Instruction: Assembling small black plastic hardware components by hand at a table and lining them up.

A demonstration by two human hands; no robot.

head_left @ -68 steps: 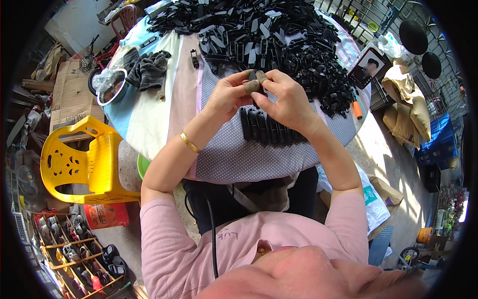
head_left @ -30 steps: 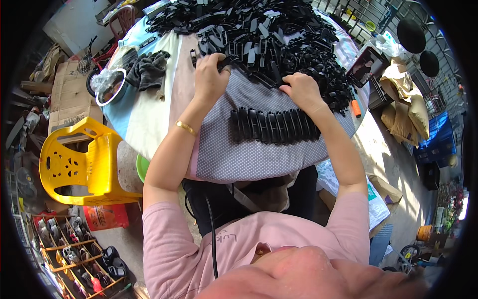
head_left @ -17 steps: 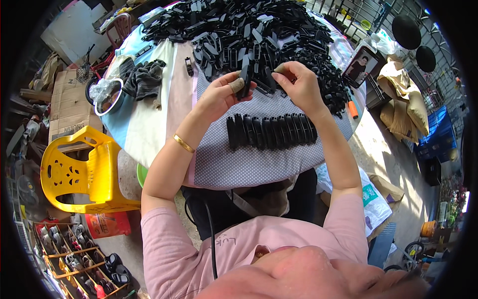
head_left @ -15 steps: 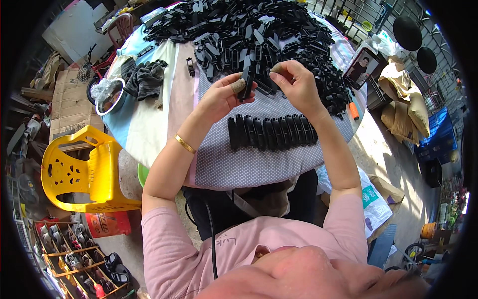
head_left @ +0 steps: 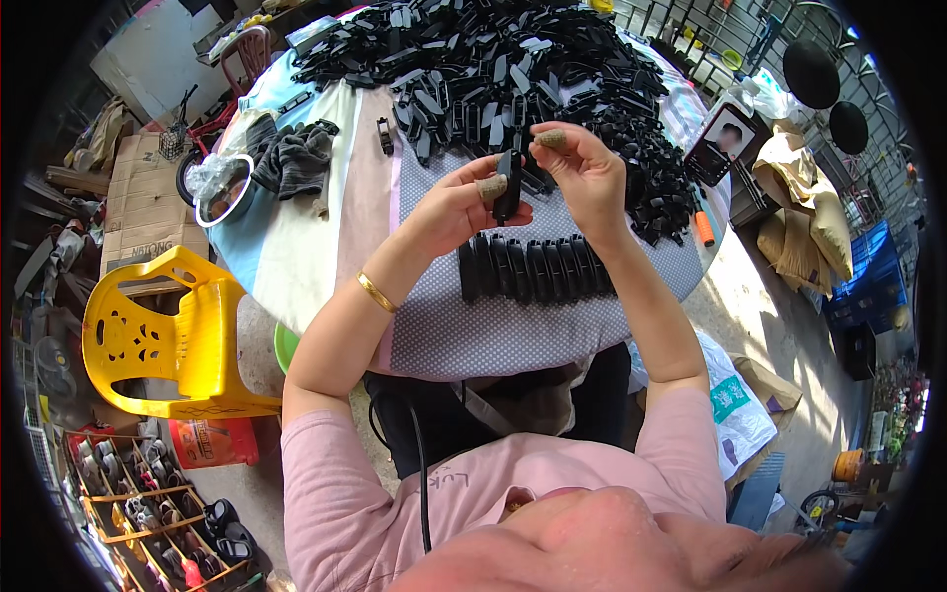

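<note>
My left hand (head_left: 456, 209) is closed on a slim black plastic part (head_left: 508, 185), held nearly upright above the table. A tan wrapping covers one of its fingers. Close on the right, my right hand (head_left: 590, 185) has its thumb and fingers pinched together near the part's upper end. It also wears a tan finger covering, and whatever the pinch may hold is hidden. Just below the hands, similar black parts stand side by side in a neat row (head_left: 538, 270). Beyond them a large heap of loose black parts (head_left: 464, 84) covers the table's far side.
The round table has a patterned cloth (head_left: 464, 340). Dark striped fabric (head_left: 291, 158), a white-rimmed bowl (head_left: 233, 202) and a single black part (head_left: 385, 135) lie left. A phone (head_left: 720, 140) and an orange cylinder (head_left: 703, 227) are right. A yellow chair (head_left: 187, 340) stands at lower left.
My left hand has come slightly lower and to the right with the black part, whose angle has changed. My right hand has turned, showing its finger covering more. The row looks undisturbed.
</note>
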